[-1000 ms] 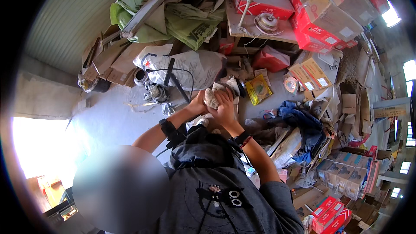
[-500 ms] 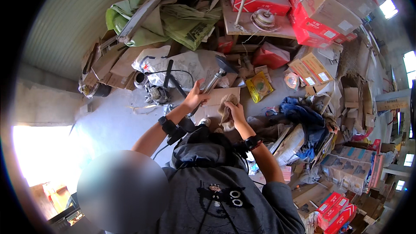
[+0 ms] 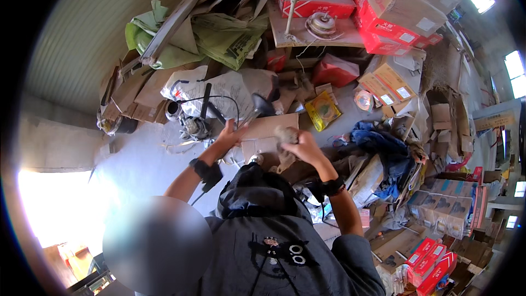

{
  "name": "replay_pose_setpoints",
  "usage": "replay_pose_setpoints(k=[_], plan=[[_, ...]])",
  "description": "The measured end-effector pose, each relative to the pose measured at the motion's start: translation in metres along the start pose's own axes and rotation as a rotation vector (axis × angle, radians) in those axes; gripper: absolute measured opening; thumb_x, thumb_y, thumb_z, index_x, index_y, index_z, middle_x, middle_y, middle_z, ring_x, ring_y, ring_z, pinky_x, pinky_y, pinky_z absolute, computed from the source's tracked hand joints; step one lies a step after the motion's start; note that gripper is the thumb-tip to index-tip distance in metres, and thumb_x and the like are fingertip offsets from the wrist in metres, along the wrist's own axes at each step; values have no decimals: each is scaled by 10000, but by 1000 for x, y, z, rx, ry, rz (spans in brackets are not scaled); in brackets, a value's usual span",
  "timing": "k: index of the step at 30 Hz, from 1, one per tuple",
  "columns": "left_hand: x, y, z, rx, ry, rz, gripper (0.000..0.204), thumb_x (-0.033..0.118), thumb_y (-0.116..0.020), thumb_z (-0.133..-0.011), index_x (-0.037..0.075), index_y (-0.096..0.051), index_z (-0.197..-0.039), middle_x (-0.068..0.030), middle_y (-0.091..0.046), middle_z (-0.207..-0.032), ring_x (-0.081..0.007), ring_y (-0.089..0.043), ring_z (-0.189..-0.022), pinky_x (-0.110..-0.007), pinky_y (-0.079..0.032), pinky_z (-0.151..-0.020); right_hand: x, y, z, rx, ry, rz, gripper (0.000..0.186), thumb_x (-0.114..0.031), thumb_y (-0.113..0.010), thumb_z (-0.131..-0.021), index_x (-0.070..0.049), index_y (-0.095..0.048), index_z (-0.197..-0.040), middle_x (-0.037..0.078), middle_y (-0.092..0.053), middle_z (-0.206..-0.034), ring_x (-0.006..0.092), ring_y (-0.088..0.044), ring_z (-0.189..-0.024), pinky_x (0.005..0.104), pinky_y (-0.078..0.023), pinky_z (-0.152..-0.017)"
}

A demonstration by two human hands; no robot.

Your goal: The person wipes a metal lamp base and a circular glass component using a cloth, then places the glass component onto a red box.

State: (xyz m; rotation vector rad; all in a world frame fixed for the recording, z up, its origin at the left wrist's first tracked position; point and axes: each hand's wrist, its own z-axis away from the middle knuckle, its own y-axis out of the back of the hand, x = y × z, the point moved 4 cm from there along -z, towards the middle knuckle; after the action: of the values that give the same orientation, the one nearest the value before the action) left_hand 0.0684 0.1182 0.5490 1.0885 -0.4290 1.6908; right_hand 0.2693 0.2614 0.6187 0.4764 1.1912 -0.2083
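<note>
My left hand (image 3: 227, 137) is closed around a silver metal tube (image 3: 250, 118) with a black flared, disc-like end pointing away from me, blurred by motion. My right hand (image 3: 308, 149) grips a brown rag (image 3: 286, 135), which hangs down from the fingers. The rag is to the right of the tube, apart from it. Below both hands a flat piece of cardboard (image 3: 268, 126) lies on the floor. Left of the tube is a dark metal machine part (image 3: 195, 127) with black bars and a cable near it.
A white sack (image 3: 219, 85) and flattened cartons lie beyond the left hand. A yellow packet (image 3: 323, 111) is ahead of the right hand. Blue cloth (image 3: 378, 151) and scrap are piled at the right. Red boxes (image 3: 315, 5) stand on a wooden shelf (image 3: 285, 34) at the back.
The left hand and the tube have moved left and nearer to me, with the flared end lower. The right hand has shifted a little right and nearer, still with the rag.
</note>
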Motion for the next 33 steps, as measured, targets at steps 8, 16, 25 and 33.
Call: replay_pose_setpoints(k=[8, 16, 25, 33], plan=[[-115, 41, 31, 136, 94, -538, 857, 258, -768, -549, 14, -295, -1220, -222, -538, -1036, -350, -531, -975, -400, -424, -823, 130, 86, 77, 371, -238, -439, 200, -134, -639, -718, -7, -623, -872, 15, -604, -782, 107, -564, -712, 235, -439, -637], [-220, 38, 67, 182, 430, -457, 758, 189, -752, -551, 18, -323, -1152, -202, -571, -875, -353, -571, -850, -422, -462, -731, 205, 164, 131, 689, -405, -565, 174, -170, -594, -750, -20, -635, -830, 13, -607, -760, 128, -570, -714, 249, -427, -648], [-268, 49, 54, 224, 635, -417, 649, 132, -686, -590, -12, -329, -1113, -207, -569, -893, -337, -592, -813, -398, -499, -648, 118, 152, 38, 494, -419, -535, 177, -206, -556, -789, -44, -627, -779, 14, -609, -719, 107, -572, -618, 231, -430, -567], [-197, 63, -48, 176, 434, -743, 448, 130, -531, -709, -41, -335, -1074, -258, -587, -875, -400, -575, -848, -451, -464, -739, 68, 207, -63, 384, -420, -469, 135, -155, -542, -797, -39, -608, -818, 10, -610, -762, 110, -586, -683, 227, -439, -618]])
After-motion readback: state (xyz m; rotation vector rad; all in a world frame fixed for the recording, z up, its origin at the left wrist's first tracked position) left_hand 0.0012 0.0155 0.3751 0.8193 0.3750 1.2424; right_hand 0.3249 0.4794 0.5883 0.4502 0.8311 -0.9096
